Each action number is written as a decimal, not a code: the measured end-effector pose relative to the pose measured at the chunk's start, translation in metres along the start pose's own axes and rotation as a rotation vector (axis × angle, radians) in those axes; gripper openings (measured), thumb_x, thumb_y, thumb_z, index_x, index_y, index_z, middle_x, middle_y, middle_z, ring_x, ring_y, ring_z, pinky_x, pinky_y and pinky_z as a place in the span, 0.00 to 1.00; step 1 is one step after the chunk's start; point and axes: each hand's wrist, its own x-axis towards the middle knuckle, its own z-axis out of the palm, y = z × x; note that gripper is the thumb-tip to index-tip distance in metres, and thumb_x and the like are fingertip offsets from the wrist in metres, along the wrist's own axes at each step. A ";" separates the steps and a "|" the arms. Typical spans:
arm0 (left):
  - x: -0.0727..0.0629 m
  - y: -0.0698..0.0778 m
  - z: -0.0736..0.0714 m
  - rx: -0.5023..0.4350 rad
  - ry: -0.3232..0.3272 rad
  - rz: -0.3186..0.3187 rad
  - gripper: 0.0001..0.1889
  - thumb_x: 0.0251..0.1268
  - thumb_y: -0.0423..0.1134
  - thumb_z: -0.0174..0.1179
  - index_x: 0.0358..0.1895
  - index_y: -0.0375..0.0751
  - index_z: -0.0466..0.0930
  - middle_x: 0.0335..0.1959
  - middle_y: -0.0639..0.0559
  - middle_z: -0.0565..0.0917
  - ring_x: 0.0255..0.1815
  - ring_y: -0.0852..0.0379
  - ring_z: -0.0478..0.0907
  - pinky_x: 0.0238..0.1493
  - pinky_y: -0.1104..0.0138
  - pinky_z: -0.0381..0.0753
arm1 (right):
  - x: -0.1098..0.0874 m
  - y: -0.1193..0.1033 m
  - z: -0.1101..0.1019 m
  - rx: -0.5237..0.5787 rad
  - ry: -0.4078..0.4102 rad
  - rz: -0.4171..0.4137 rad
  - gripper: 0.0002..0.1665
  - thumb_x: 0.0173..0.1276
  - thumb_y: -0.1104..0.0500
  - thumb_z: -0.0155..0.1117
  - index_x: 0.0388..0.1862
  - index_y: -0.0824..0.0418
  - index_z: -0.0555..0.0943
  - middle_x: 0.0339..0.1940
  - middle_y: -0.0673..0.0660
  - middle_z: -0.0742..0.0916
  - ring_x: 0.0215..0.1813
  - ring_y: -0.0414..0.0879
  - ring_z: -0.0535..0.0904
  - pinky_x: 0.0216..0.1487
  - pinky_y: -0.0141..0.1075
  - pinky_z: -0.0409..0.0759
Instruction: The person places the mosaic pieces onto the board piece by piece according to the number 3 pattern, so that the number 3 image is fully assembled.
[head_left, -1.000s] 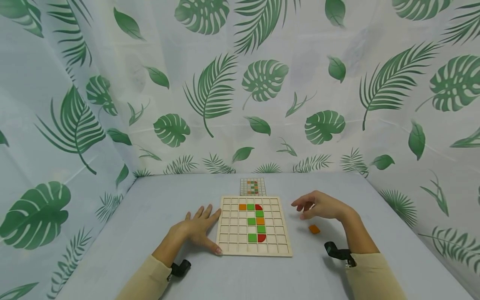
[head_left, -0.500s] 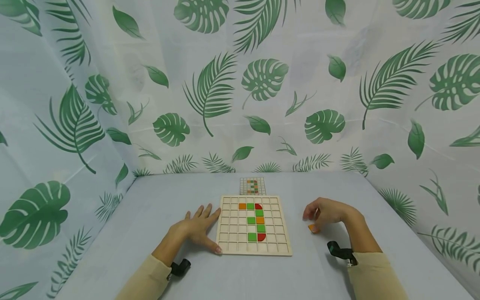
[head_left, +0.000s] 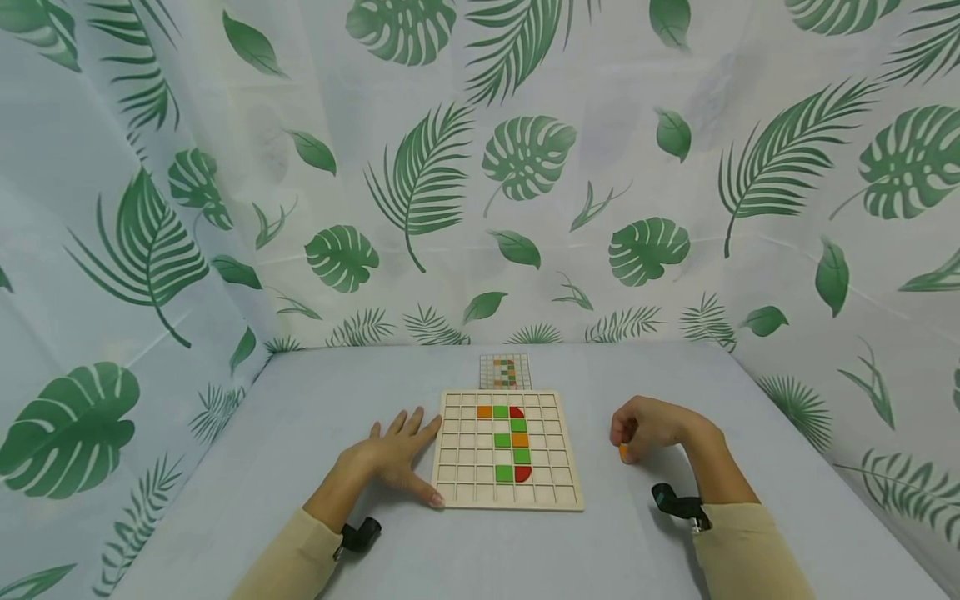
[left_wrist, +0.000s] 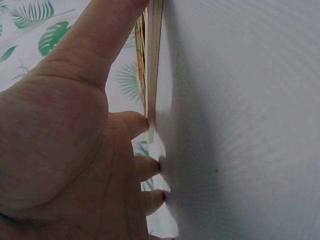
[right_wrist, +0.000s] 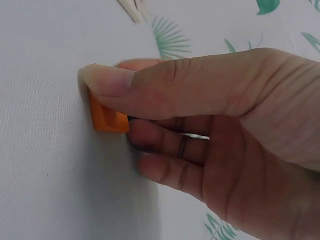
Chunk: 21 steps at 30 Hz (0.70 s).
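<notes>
Right of the board, my right hand (head_left: 654, 425) pinches an orange square tile (right_wrist: 109, 119) between thumb and fingers, low at the tabletop. In the head view only a sliver of that tile shows under the fingertips. My left hand (head_left: 397, 458) lies spread at the left edge of the wooden grid board (head_left: 551, 492), its thumb and index finger touching that edge. Set in the board's cells are green square tiles (head_left: 504, 473), orange square tiles (head_left: 485, 412) and two red rounded tiles (head_left: 522, 473). The left wrist view has the palm (left_wrist: 55, 145) beside the board's side.
A small pattern card (head_left: 487, 372) with a printed grid and coloured figure lies just behind the board. The pale tabletop (head_left: 315, 417) reaches back to a leaf-printed curtain (head_left: 442, 300). Dark wrist cameras are strapped on both wrists.
My right hand has come down and slightly right onto the loose orange tile and now pinches it. The left hand and the board have stayed in place.
</notes>
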 end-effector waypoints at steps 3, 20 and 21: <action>0.001 -0.001 0.000 -0.002 0.000 0.000 0.72 0.38 0.77 0.76 0.86 0.54 0.45 0.88 0.41 0.42 0.88 0.35 0.37 0.79 0.29 0.40 | -0.001 -0.001 -0.001 -0.030 0.026 0.044 0.15 0.49 0.69 0.83 0.30 0.61 0.83 0.27 0.52 0.82 0.33 0.46 0.76 0.35 0.38 0.73; 0.002 -0.002 0.002 0.006 -0.002 -0.005 0.73 0.37 0.78 0.75 0.87 0.56 0.45 0.88 0.42 0.41 0.88 0.36 0.36 0.80 0.30 0.40 | 0.011 -0.006 0.004 0.017 0.058 -0.061 0.13 0.54 0.68 0.80 0.30 0.61 0.82 0.24 0.51 0.82 0.29 0.45 0.76 0.30 0.37 0.75; 0.003 -0.002 0.002 0.005 -0.003 -0.007 0.73 0.37 0.78 0.75 0.87 0.56 0.45 0.88 0.42 0.41 0.88 0.36 0.36 0.80 0.30 0.39 | 0.012 -0.006 0.003 0.033 0.057 -0.080 0.11 0.55 0.69 0.79 0.30 0.62 0.82 0.24 0.51 0.82 0.29 0.45 0.77 0.30 0.37 0.76</action>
